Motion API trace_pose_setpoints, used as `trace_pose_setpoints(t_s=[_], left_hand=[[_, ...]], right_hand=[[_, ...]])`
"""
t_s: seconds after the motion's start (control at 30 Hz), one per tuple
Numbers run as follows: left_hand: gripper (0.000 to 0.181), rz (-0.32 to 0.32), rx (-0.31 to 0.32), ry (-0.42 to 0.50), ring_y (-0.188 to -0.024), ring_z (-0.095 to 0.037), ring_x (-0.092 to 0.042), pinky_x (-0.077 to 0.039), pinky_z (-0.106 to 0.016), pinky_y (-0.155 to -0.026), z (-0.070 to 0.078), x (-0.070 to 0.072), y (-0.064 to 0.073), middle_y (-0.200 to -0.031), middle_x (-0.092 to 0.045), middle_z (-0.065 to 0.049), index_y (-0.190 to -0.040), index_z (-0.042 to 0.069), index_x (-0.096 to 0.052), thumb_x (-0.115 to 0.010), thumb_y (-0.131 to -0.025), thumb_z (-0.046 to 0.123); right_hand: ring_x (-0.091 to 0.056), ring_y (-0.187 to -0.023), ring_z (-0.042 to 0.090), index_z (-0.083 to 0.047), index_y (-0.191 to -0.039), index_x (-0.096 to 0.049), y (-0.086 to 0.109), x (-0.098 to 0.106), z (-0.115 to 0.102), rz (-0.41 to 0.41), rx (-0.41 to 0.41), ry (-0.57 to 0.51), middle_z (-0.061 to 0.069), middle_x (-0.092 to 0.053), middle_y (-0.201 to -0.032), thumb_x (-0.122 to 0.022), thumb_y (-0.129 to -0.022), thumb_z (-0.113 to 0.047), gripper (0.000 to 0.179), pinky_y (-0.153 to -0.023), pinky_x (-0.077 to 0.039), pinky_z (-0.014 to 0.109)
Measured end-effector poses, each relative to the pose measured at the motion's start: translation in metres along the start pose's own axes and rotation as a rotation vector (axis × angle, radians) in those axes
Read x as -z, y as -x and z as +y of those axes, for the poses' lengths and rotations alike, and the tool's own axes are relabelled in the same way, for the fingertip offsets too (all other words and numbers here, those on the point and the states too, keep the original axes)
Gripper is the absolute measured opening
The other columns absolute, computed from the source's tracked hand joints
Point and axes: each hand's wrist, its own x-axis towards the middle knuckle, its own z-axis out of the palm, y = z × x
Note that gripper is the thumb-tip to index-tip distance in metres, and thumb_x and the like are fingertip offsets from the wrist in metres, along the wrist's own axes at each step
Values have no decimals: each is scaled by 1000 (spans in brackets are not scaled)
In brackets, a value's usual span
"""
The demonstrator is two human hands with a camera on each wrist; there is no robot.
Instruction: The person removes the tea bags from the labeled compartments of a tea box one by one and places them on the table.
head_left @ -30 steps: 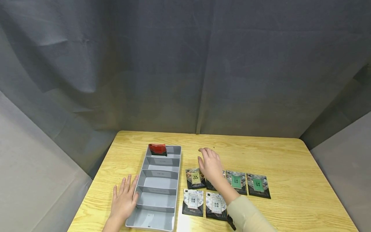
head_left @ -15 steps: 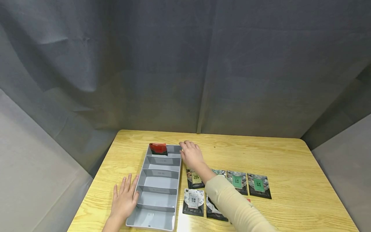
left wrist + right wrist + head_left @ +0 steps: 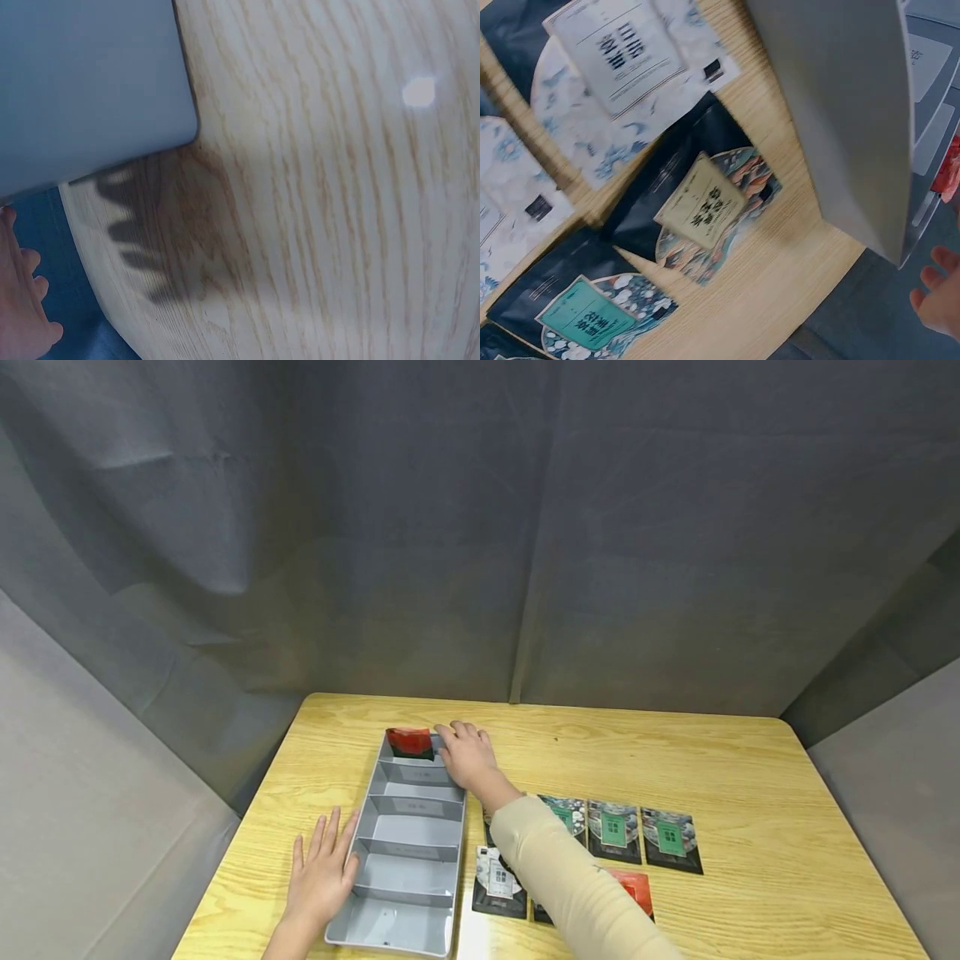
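A long grey divided tray (image 3: 390,928) lies on the wooden table, and a red and black sachet (image 3: 410,742) stands in its far compartment. My right hand (image 3: 467,756) is over the tray's far right corner, just right of that sachet, fingers loosely bent. No item is visible in it. At the tray's left side my left hand (image 3: 320,872) lies with straight, spread fingers, its thumb at the tray's edge. In the right wrist view, the right hand (image 3: 939,292) appears beyond the tray's end wall (image 3: 855,142), close to the red sachet (image 3: 949,169).
Right of the tray lie sachets with green labels (image 3: 612,831), white-patterned ones (image 3: 498,883) and a red one (image 3: 636,887). My right sleeve (image 3: 570,877) covers part of them. A yellow-labelled sachet (image 3: 703,202) shows in the right wrist view. Grey curtain (image 3: 420,568) hangs behind the table.
My right hand has moved left from above the sachets to the tray's far right corner. The left hand has stayed in place. The red sachet on the table has come into view.
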Motion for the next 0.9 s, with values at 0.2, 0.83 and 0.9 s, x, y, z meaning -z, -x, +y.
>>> trace_pose_setpoints(t_s=[0.2, 0.83, 0.9], left_hand=[[54, -30, 5, -11, -136, -37, -16, -7, -61, -106, 2, 2, 0, -149, -22, -15, -145, 21, -26, -41, -94, 28], [53, -45, 10, -9, -136, -37, -16, -5, -60, -107, 3, 0, 3, -150, -19, -14, -144, 19, -28, -40, -94, 29], [53, -35, 8, -3, -136, -37, -16, -6, -60, -107, 3, 1, 4, -150, -20, -14, -144, 19, -29, -41, -93, 29]], right_hand=[[-31, -130, 24, -28, -139, -36, -3, -1, -10, -58, -18, -17, 4, -37, -141, -44, -96, -32, 44, -104, -28, 43], [-25, -134, 24, -31, -144, -27, -3, 2, -22, -162, -70, -38, 4, -30, -145, -39, -98, -33, 47, -106, -24, 43], [-24, -134, 24, -31, -144, -26, -3, 2, -23, -167, -72, -36, 4, -30, -145, -39, -98, -33, 48, -107, -23, 44]])
